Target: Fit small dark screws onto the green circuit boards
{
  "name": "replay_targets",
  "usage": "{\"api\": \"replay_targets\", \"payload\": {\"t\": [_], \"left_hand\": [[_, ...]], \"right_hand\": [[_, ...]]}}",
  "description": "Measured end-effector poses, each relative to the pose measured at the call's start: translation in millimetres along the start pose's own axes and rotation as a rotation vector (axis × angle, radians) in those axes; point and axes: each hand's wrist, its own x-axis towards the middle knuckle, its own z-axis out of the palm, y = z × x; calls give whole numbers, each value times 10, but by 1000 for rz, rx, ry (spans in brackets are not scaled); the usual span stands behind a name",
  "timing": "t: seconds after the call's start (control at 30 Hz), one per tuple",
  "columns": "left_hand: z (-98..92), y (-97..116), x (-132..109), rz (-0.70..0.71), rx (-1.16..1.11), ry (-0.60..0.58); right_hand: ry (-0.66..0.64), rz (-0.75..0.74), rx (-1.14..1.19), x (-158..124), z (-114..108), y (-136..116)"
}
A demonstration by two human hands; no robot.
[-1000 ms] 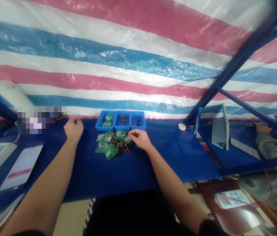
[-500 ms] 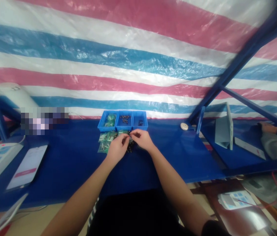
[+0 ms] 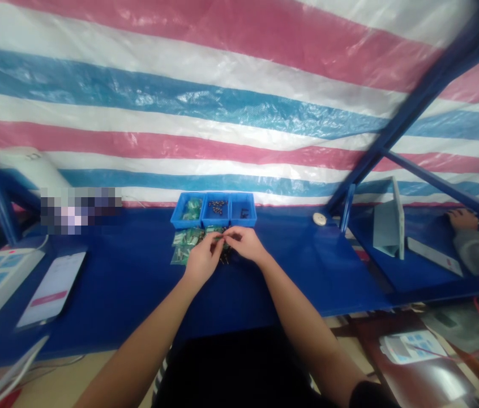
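Note:
My left hand (image 3: 204, 256) and my right hand (image 3: 243, 242) meet fingertip to fingertip just in front of the blue bins. Both are closed in a pinch, and whatever sits between the fingers is too small to make out. Beside my left hand lie clear plastic bags (image 3: 183, 255) with small metal and green parts in them. Under and between the hands are more small dark and brass-coloured pieces (image 3: 225, 258), partly covered. The left bin (image 3: 175, 216) holds green-tinted bags, the middle bin (image 3: 215, 222) small dark metal pieces, the right bin (image 3: 243, 223) a few black pieces.
On the blue table (image 3: 137, 294) a phone (image 3: 52, 289) and a white power strip (image 3: 4, 277) lie at left. A round pale object (image 3: 319, 219) sits at right, near a blue frame post (image 3: 347, 209). Beyond it are a tablet-like stand (image 3: 388, 224) and another person's hand (image 3: 462, 219).
My two hands stay together, with only slight finger movement. The view has shifted a little. At far right, the other person's hand has moved slightly.

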Motion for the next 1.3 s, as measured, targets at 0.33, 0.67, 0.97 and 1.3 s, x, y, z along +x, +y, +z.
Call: {"api": "replay_targets", "payload": {"t": [0.33,0.67,0.97,1.3], "left_hand": [[-19,-34,22,20,5,14],[-40,-3,11,-12,-12,7],[-36,-46,30,6,18,3],[-33,-43,25,24,-28,18]], "right_hand": [[-14,2,57,-2,-5,-16],[17,4,39,5,7,8],[25,10,51,8,23,-4],[30,-5,28,-3,21,-19]]}}
